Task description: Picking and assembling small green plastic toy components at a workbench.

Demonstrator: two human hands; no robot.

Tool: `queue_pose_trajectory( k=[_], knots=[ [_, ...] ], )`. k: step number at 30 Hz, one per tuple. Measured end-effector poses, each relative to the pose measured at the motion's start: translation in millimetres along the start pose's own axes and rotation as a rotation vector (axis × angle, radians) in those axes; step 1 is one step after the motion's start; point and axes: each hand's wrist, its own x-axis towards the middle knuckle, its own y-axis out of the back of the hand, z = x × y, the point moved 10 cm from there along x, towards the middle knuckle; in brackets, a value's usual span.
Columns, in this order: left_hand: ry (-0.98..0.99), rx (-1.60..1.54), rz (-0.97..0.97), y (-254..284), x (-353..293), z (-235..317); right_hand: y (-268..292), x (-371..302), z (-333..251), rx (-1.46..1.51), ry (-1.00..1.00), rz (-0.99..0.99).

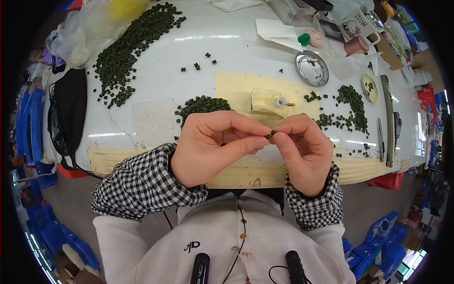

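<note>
My left hand (pixel 205 149) and my right hand (pixel 308 154) meet above the table's near edge, fingertips almost touching. Between them is a tiny dark green part (pixel 272 135), pinched by thumb and forefinger on both sides; the fingers cover most of it. Just beyond my left hand lies a heap of similar small green parts (pixel 205 104). Behind the fingertips stands a small tape-covered block (pixel 266 102) with a metal pin (pixel 285 102) on it. To the right of my right hand, more green parts (pixel 352 106) are spread in a loose group.
A large green pile (pixel 130 45) covers the far left, beside a clear plastic bag (pixel 82 35) and a black bag (pixel 68 113). A round metal dish (pixel 312 68), a yellowish lid (pixel 369 89), tweezers (pixel 380 137) and a long flat bar (pixel 388 118) lie on the right.
</note>
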Motion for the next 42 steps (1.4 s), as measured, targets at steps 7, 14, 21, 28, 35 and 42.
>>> queue_pose_trajectory(
  k=[7,14,21,28,35,42],
  knots=[
    [-0.058,0.07,0.041,1.8,-1.3,5.3,-2.9,-0.2,2.0,0.036,-0.017,0.0],
    [-0.185,0.307,0.02,1.0,-2.3,19.0,-1.6,1.2,-20.2,-0.277,0.204,0.058],
    [-0.091,0.203,0.033,3.1,-0.6,7.0,-2.2,1.8,-15.6,-0.256,0.151,0.07],
    [-0.141,0.292,0.06,3.6,-2.2,10.6,-5.8,1.9,-25.4,-0.405,0.212,0.061],
    [-0.158,0.278,0.081,5.3,-2.8,9.8,-11.1,-1.1,-36.3,-0.498,0.335,0.07],
    [-0.136,0.189,0.103,9.9,0.3,8.2,-13.5,-3.5,-39.6,-0.483,0.363,0.027]
  ],
)
